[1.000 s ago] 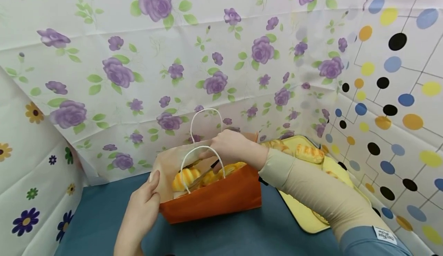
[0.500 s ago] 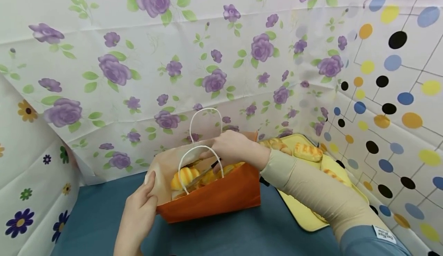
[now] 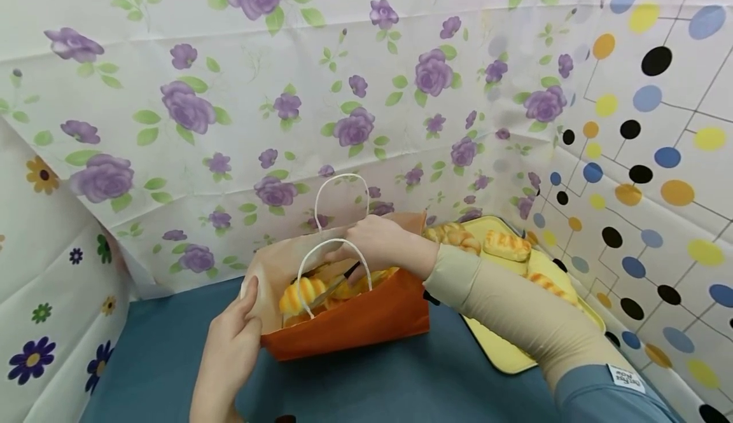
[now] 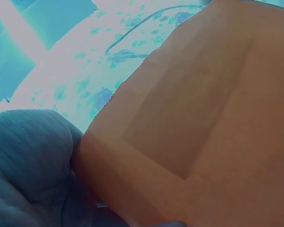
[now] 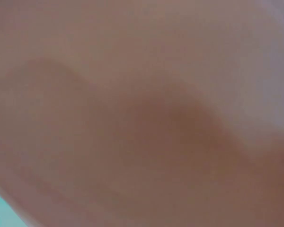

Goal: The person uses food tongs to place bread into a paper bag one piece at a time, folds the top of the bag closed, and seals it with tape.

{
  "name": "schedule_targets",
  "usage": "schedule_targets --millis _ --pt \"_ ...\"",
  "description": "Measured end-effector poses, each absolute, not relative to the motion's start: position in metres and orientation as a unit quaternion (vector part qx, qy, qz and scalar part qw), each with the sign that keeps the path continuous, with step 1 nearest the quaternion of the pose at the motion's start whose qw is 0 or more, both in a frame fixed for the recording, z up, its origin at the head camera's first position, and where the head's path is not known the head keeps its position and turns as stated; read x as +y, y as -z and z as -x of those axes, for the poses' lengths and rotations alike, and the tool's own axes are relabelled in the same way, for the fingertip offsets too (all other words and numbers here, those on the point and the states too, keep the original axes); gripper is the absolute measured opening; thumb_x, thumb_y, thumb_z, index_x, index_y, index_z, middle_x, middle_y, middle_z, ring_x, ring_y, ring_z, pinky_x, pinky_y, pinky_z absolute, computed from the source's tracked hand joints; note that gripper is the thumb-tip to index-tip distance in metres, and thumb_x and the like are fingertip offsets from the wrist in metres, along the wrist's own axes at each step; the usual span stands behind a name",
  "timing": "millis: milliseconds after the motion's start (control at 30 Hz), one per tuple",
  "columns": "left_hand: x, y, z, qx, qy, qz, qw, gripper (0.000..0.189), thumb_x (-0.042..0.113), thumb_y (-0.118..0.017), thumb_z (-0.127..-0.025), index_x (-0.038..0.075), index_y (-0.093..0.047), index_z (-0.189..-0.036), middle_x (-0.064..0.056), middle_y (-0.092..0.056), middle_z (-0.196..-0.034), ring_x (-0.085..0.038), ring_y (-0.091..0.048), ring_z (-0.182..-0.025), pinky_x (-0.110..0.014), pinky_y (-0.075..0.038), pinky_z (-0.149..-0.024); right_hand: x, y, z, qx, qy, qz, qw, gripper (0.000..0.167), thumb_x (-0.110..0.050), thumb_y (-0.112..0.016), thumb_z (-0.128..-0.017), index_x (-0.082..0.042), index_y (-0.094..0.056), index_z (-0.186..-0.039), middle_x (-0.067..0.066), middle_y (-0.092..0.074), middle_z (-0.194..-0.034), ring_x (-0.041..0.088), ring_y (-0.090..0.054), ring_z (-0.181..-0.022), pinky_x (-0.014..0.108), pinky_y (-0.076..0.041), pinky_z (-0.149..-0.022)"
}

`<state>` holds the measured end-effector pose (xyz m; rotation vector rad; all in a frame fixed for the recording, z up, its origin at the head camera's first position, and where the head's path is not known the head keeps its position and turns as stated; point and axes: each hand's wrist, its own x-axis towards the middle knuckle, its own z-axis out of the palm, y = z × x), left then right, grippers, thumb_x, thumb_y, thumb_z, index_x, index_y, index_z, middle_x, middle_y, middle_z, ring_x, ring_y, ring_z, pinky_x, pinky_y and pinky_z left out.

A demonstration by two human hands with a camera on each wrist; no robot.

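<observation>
An orange paper bag (image 3: pixel 355 327) with white cord handles stands open-topped on the blue table. My left hand (image 3: pixel 231 340) grips its left edge, thumb up along the rim; the left wrist view shows that hand (image 4: pixel 33 165) at the bag's side (image 4: pixel 217 142). My right hand (image 3: pixel 380 242) reaches over the bag's mouth and holds metal tongs (image 3: pixel 335 288) with a dark grip, angled down inside. Yellow striped bread (image 3: pixel 300 294) and other bread pieces lie in the bag. Bag and handle partly hide the right fingers. Blurred skin fills most of the right wrist view.
At the right, a yellow tray (image 3: pixel 504 356) holds several breads, including a braided loaf (image 3: pixel 455 237) and a striped roll (image 3: pixel 506 245), partly behind the right sleeve. Flowered cloth (image 3: pixel 343 92) hangs behind the bag, and dotted cloth (image 3: pixel 653 156) stands along the right.
The head view has shifted slightly. Both hands stay almost where they were on and over the bag; the tongs remain inside it with little visible movement.
</observation>
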<state>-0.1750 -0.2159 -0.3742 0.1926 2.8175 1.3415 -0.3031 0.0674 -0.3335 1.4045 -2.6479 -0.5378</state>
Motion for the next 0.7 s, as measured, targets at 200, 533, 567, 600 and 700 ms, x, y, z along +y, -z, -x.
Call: schedule_targets --millis 200,533,567,600,700 --pt "-0.2159 0.3708 0.1757 0.902 -0.425 -0.075 -0.002 0.064 0.0 -0.037 -0.104 0.005 -0.028 -0.168 -0.018 -0.022 -0.174 -0.04 -0.019 -0.16 -0.066 -0.023 -0.124 0.0679 0.3328 0.3019 -0.865 0.175 -0.467 0.058 0.073 -0.067 -0.075 -0.088 -0.038 -0.061 -0.154 -0.007 -0.078 -0.101 0.018 -0.069 -0.086 0.032 -0.044 -0.058" --pt "-0.2162 0.3736 0.1755 0.903 -0.422 -0.078 -0.003 0.064 0.001 -0.038 -0.104 0.003 -0.029 -0.167 -0.017 -0.022 -0.174 -0.04 -0.019 -0.16 -0.066 -0.022 -0.124 0.0686 0.3383 0.3021 -0.868 0.175 -0.461 0.06 0.077 -0.07 -0.077 -0.086 -0.038 -0.061 -0.154 -0.006 -0.072 -0.08 0.018 -0.068 -0.081 0.032 -0.048 -0.062" --pt "-0.2164 0.3738 0.1754 0.903 -0.423 -0.077 -0.002 0.064 0.001 -0.038 -0.104 0.003 -0.029 -0.167 -0.017 -0.022 -0.174 -0.04 -0.019 -0.16 -0.066 -0.022 -0.124 0.0685 0.3383 0.3018 -0.868 0.178 -0.46 0.06 0.076 -0.071 -0.076 -0.086 -0.039 -0.061 -0.153 -0.005 -0.072 -0.08 0.019 -0.069 -0.083 0.033 -0.05 -0.063" --pt "-0.2166 0.374 0.1752 0.903 -0.423 -0.076 -0.002 0.064 0.001 -0.038 -0.104 0.003 -0.029 -0.167 -0.016 -0.022 -0.174 -0.04 -0.019 -0.16 -0.066 -0.022 -0.124 0.0684 0.3383 0.3016 -0.867 0.18 -0.46 0.06 0.076 -0.072 -0.076 -0.086 -0.039 -0.061 -0.153 -0.004 -0.072 -0.08 0.02 -0.069 -0.084 0.033 -0.051 -0.064" --pt "-0.2169 0.3746 0.1754 0.901 -0.427 -0.075 0.002 0.064 0.0 -0.037 -0.104 0.003 -0.029 -0.167 -0.015 -0.021 -0.175 -0.04 -0.018 -0.16 -0.066 -0.022 -0.124 0.0683 0.3388 0.3013 -0.87 0.183 -0.455 0.057 0.077 -0.073 -0.075 -0.085 -0.041 -0.061 -0.153 -0.004 -0.072 -0.078 0.019 -0.069 -0.085 0.033 -0.05 -0.064"
